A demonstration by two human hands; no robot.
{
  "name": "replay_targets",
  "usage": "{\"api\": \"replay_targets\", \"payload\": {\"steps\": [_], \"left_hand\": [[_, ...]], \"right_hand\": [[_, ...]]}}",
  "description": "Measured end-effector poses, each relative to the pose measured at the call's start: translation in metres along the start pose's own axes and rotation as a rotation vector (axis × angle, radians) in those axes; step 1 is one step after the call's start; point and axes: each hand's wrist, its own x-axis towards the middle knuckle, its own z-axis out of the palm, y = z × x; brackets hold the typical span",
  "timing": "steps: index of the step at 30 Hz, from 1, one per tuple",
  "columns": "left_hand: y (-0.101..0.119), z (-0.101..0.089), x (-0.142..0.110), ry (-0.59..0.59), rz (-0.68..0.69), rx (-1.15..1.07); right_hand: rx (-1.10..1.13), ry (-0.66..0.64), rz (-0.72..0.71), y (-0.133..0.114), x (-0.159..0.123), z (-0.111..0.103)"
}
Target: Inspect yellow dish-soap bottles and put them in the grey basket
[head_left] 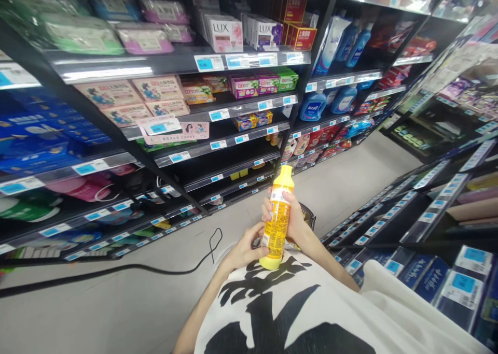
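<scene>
A yellow plastic bottle (278,214) with an orange printed label is held in front of my shirt, its cap end pointing up and away from me. My right hand (294,214) wraps round its upper part from the right, the fingertips showing on the left side. Lower down, my left hand (249,244) grips the bottle near its base, thumb and fingers pressed against the label side. The label's small print is too blurred to read. Part of a dark basket (309,216) shows behind my right hand.
Shelves on the left carry LUX soap boxes (224,33), pink boxes (111,97) and blue bottles (312,107). A black cable (155,268) crosses the pale floor (116,312). More shelving with price tags (422,209) lines the right, close to my arm.
</scene>
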Motion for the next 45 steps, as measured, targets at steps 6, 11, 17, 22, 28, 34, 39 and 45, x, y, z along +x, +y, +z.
{"api": "replay_targets", "payload": {"steps": [6, 11, 17, 22, 28, 34, 39, 45], "left_hand": [[0.000, -0.001, 0.000, -0.001, -0.010, -0.016], [-0.004, -0.003, -0.002, -0.001, -0.003, -0.016], [-0.007, -0.004, -0.004, -0.001, -0.009, -0.006], [-0.005, -0.004, -0.003, -0.006, 0.006, -0.009], [-0.005, -0.004, -0.002, -0.005, -0.018, 0.021], [-0.007, -0.004, -0.003, -0.004, -0.018, 0.024], [-0.009, -0.006, -0.003, -0.011, -0.008, 0.014], [-0.010, -0.006, -0.004, -0.012, -0.014, 0.020]], "right_hand": [[-0.023, 0.005, 0.008, 0.002, 0.000, -0.006], [-0.066, 0.025, 0.020, 0.002, 0.000, -0.005], [-0.073, 0.013, 0.013, -0.001, -0.001, 0.000], [-0.100, -0.011, 0.032, -0.003, -0.002, 0.005], [-0.093, 0.020, 0.001, -0.001, -0.001, 0.003], [-0.091, 0.033, 0.009, 0.000, 0.000, -0.003], [-0.082, 0.017, 0.011, -0.001, 0.000, -0.003], [-0.074, 0.033, 0.010, 0.000, 0.000, -0.002]]}}
